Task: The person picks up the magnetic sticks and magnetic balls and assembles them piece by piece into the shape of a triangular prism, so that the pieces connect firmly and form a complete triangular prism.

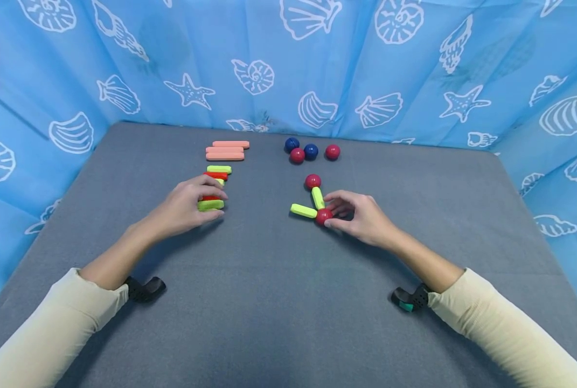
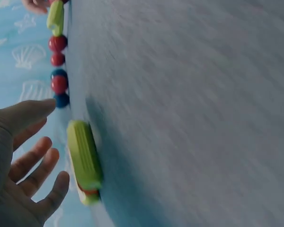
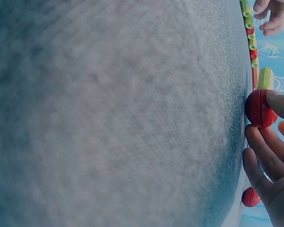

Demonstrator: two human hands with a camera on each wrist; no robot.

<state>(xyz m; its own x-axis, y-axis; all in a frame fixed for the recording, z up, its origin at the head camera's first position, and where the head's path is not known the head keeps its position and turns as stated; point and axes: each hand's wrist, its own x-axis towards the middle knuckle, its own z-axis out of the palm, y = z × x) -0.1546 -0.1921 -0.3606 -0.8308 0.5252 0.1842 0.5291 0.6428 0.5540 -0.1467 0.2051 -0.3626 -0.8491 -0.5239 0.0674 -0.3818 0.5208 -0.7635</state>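
My right hand (image 1: 366, 220) pinches a red ball (image 1: 323, 216) between thumb and fingers, low at the table; the right wrist view shows the thumb on this red ball (image 3: 256, 108). Two lime-green sticks meet at it: one stick (image 1: 303, 210) points left, the other stick (image 1: 318, 198) points away to a second red ball (image 1: 312, 181). My left hand (image 1: 191, 203) hovers over a row of lime and red sticks, partly hidden under it. Its fingers are spread and loosely bent, apart from the nearest lime stick (image 2: 84, 153) in the left wrist view.
Several salmon-pink sticks (image 1: 225, 151) lie behind the row. At the back middle are two blue balls (image 1: 311, 151) and two more red balls (image 1: 333, 152). A grey cloth covers the table (image 1: 269, 312); a blue shell-print curtain (image 1: 269, 43) hangs behind it.
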